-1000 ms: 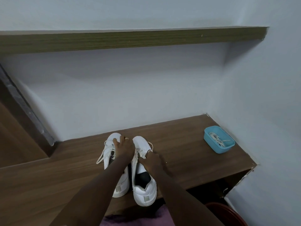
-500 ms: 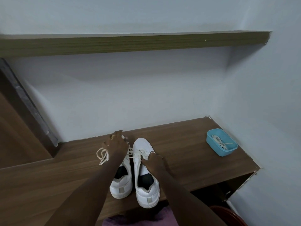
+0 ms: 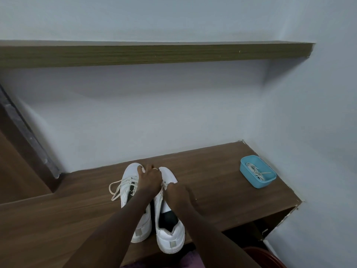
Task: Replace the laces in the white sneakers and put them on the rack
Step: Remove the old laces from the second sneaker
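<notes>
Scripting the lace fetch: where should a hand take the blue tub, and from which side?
Pinch the left rim of the blue tub from above, coming in from the left. Its top is open, the room wall stands close on its right, and the laces lie inside, below the rim.

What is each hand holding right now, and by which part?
Left hand pinches the lace of the right sneaker near its toe; right hand grips that sneaker's laced middle, fingertips hidden.

Two sneakers point(image 3: 170, 241), blue tub point(image 3: 255, 183) on ledge point(image 3: 212, 171)
</notes>
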### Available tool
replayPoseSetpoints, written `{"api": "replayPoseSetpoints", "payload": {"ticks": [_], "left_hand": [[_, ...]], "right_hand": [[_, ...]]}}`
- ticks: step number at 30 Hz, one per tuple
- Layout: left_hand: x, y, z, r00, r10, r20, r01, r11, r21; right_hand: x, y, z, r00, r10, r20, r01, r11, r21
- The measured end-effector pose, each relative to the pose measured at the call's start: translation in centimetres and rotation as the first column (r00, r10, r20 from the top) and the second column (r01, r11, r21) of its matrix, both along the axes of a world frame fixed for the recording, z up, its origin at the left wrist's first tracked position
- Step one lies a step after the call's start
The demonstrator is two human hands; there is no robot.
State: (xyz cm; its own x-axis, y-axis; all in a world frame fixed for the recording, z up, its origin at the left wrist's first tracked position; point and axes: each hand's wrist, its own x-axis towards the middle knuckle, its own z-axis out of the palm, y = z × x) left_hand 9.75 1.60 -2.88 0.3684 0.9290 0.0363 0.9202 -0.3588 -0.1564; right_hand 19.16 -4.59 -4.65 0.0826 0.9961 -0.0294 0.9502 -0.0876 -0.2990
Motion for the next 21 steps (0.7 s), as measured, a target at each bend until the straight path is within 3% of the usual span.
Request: {"api": "replayPoseSetpoints", "payload": {"ticks": [3,5,8,9,13,17,19,21], "left_hand": [[-1.7,0.7,-0.5,0.965,0.178,0.190,-0.191,0.980,0.050],[-2.9,1.2,-0.1,0.875,0.348,0.337,-0.377,0.926,0.021],[-4.5,2.1,1.3,0.552,0.662,0.507,-0.663,0.717,-0.214],[-5.1,2.5,1.4,0.495,0.701,0.513,-0.691,0.676,-0.256],[-6.3,3.5,-0.3,0.633,0.629,0.452,-0.558,0.775,-0.297],[-4.5,2.4,-0.3,0.684,0.540,0.490,-0.495,0.837,-0.233],[-3.6,1.9,-0.3,0.735,0.448,0.509,-0.432,0.888,-0.158],[-3.0,1.8,-0.6,0.792,0.307,0.527,-0.267,0.951,-0.152]], "right_hand": [[0.5,0.3,0.0,1.000,0.009,-0.015,-0.009,0.998,-0.057],[0.8,0.2,-0.1,1.000,-0.006,-0.025,0.005,0.999,-0.052],[0.8,-0.1,-0.1,0.997,-0.046,-0.063,0.043,0.998,-0.054],[0.8,-0.2,-0.2,0.993,-0.075,-0.096,0.070,0.996,-0.059],[1.0,0.0,-0.3,0.981,-0.152,-0.117,0.151,0.988,-0.020],[1.4,0.7,0.2,0.979,-0.126,-0.159,0.129,0.992,0.009],[1.5,1.3,0.6,0.974,-0.098,-0.203,0.101,0.995,0.002],[1.4,2.0,0.9,0.982,-0.029,-0.185,0.026,0.999,-0.020]]}}
